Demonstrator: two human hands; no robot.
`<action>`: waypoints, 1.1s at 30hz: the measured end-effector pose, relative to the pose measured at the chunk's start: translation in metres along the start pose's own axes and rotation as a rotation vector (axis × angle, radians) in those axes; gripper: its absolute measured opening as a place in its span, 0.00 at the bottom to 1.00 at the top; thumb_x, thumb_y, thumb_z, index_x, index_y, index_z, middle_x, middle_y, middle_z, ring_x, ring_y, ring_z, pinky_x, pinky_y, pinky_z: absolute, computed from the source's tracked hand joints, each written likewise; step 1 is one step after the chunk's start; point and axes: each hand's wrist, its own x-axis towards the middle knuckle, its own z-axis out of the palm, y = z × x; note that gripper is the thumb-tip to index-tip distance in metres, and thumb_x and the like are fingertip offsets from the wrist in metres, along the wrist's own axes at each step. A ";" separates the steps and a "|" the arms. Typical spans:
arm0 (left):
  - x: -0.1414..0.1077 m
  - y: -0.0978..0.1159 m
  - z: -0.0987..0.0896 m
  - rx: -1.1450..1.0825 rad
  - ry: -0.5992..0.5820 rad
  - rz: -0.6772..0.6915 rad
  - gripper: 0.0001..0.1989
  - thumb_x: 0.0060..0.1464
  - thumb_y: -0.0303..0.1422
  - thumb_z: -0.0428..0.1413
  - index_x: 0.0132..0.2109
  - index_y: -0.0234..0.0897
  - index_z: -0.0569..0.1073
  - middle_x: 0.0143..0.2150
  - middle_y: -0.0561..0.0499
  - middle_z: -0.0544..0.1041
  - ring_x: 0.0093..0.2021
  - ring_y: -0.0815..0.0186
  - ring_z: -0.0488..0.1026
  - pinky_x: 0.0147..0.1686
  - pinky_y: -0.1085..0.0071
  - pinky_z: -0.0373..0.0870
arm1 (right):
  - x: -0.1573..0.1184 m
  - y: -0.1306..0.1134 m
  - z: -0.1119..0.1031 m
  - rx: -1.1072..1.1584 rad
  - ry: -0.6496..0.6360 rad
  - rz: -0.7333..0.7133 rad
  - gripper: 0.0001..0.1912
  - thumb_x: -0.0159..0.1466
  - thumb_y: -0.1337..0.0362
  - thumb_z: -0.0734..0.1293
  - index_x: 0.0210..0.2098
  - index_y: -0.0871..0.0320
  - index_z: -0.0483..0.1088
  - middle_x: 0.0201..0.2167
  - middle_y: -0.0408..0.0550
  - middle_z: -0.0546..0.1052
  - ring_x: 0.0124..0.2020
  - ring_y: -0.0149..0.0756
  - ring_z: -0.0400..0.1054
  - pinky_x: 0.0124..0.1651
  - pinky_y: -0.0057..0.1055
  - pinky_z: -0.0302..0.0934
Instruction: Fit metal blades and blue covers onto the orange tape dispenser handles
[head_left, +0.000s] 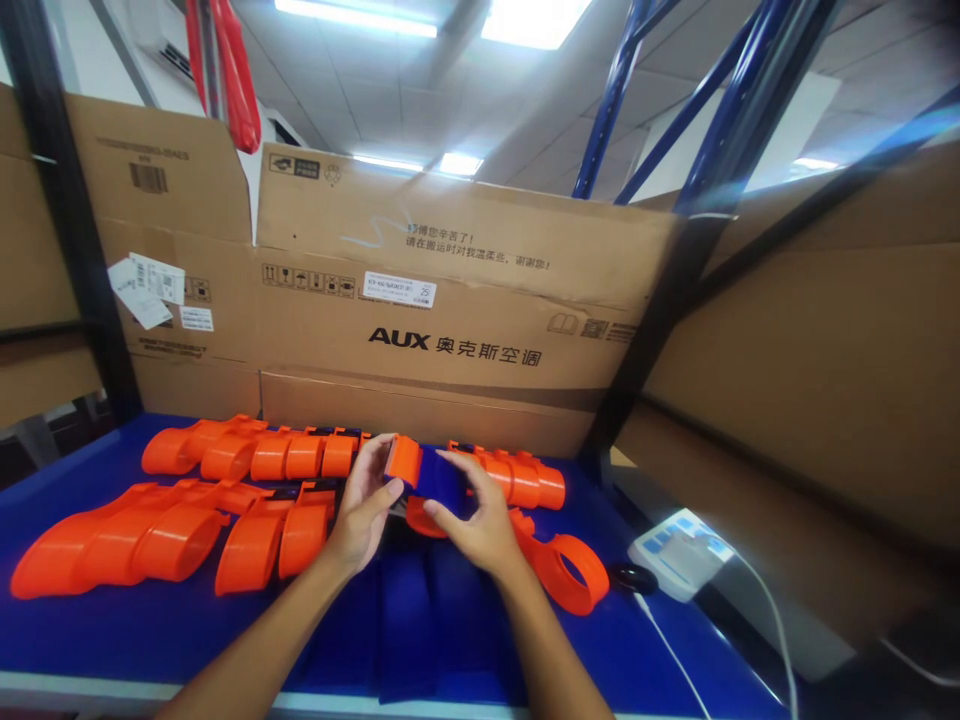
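Observation:
Near the middle of the blue table, both hands are raised around a small orange piece [405, 461] joined or pressed to a dark blue piece [441, 480]. My left hand [367, 505] grips the orange piece from its left side, thumb in front. My right hand [480, 515] has its fingers and thumb around the blue piece. Just below the held pieces, part of an orange ring [426, 518] shows. Dark blue flat pieces [409, 620] lie between my forearms at the table's front.
Orange ring-shaped parts [176, 545] stand in rows at left, with more [525, 480] behind my right hand. One orange ring [577, 575] lies right. A white power strip [679, 555] with cables and a black object [634, 578] are at right. Cardboard [450, 330] walls the back.

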 end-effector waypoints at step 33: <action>0.006 -0.011 -0.010 0.283 -0.007 0.147 0.28 0.51 0.38 0.67 0.56 0.43 0.64 0.60 0.41 0.75 0.61 0.51 0.72 0.64 0.49 0.61 | -0.004 0.003 0.005 -0.287 0.065 -0.270 0.34 0.59 0.56 0.75 0.63 0.50 0.66 0.54 0.55 0.75 0.55 0.49 0.70 0.59 0.49 0.64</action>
